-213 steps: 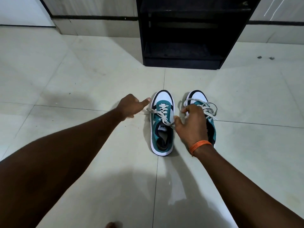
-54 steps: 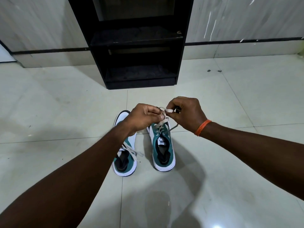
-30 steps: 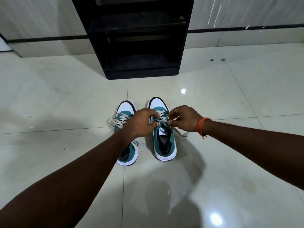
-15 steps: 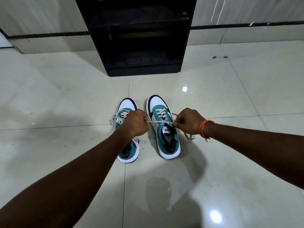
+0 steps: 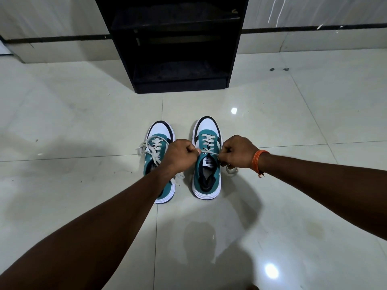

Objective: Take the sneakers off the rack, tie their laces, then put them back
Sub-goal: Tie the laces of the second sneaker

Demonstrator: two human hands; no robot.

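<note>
While both of your hands are closed into fists over the right-hand sneaker, neither shoe is on the rack. Your left hand (image 5: 181, 155) is clenched on one end of the cream lace (image 5: 209, 153), and your right hand (image 5: 237, 152), with an orange thread band (image 5: 258, 161) at the wrist, is clenched on the other end. That lace runs taut and level between the two fists, crossing the shoe just above the tongue label.

The right teal-and-white low-top sneaker with a black-edged toe (image 5: 207, 164) stands upright on the glossy pale tiled floor (image 5: 293, 126), toe pointing toward the rack. A loose loop of its lace lies on the floor just beside its right flank, below your right hand.

The left teal-and-white sneaker of the same pair (image 5: 157, 147) stands just beside it, apart from it by a narrow gap, toe pointing the same way. Your left forearm covers its heel half. Its own cream laces (image 5: 149, 146) lie slack and spread over the upper, spilling off its left side; no bow is visible on them.

The black open-fronted wooden shoe rack (image 5: 178, 45) stands against the wall at the far edge of the floor, well apart from both shoes. Its two visible shelves hold no footwear.
</note>
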